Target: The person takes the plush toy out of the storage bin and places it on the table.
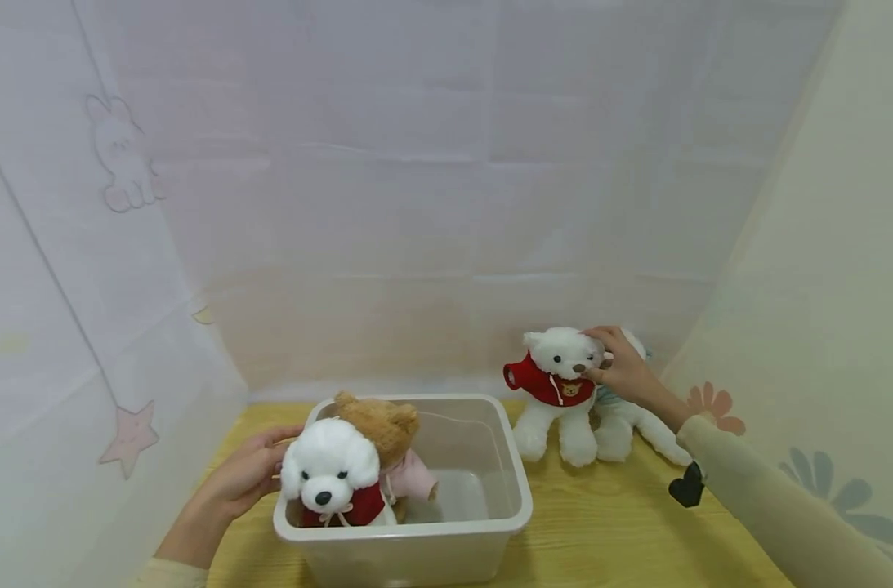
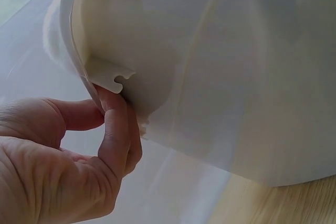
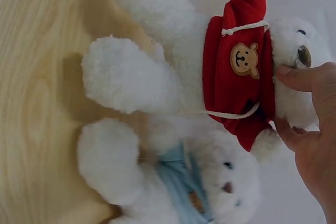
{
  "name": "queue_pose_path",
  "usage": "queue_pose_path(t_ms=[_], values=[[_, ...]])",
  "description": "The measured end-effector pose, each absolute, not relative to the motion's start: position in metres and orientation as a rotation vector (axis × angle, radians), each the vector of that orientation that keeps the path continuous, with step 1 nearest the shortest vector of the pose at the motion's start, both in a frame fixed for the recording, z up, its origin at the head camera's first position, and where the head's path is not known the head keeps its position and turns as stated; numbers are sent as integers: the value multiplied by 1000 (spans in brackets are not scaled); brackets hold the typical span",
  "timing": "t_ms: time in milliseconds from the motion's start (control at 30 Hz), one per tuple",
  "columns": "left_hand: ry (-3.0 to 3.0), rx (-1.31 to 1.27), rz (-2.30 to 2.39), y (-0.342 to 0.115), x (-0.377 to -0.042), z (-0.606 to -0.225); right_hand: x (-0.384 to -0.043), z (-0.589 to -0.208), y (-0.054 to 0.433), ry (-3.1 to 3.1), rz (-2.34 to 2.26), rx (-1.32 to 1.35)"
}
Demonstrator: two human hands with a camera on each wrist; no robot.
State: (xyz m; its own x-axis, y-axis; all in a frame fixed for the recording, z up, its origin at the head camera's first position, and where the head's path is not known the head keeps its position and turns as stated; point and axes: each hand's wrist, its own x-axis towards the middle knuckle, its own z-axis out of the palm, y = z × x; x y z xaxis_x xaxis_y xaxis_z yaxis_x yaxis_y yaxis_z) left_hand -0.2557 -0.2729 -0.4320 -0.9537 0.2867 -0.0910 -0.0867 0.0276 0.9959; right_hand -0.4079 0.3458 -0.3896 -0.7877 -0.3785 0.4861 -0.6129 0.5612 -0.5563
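My left hand (image 1: 246,474) pinches the left rim of a beige plastic bin (image 1: 483,527); thumb and fingers meet at the edge in the left wrist view. A white plush dog (image 1: 332,465) in red sits in the bin's left side, against a brown teddy bear (image 1: 380,425) in pink. To the right of the bin, my right hand (image 1: 626,367) grips the head of a white teddy bear (image 1: 560,392) in a red hoodie. Beside and partly behind it is another white plush toy (image 3: 231,182) in light blue.
The bin stands on a yellowish wood-grain table (image 1: 600,523). Pale sheeting (image 1: 417,204) hangs behind and at both sides, printed with cartoon figures and flowers. A black heart-shaped piece (image 1: 686,486) shows by my right sleeve.
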Motion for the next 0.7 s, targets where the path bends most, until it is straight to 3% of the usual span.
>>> queue_pose_path(t_ms=[700], values=[[1858,322,2034,-259,-253,-437,-428,-454,357,-2584,914,512]])
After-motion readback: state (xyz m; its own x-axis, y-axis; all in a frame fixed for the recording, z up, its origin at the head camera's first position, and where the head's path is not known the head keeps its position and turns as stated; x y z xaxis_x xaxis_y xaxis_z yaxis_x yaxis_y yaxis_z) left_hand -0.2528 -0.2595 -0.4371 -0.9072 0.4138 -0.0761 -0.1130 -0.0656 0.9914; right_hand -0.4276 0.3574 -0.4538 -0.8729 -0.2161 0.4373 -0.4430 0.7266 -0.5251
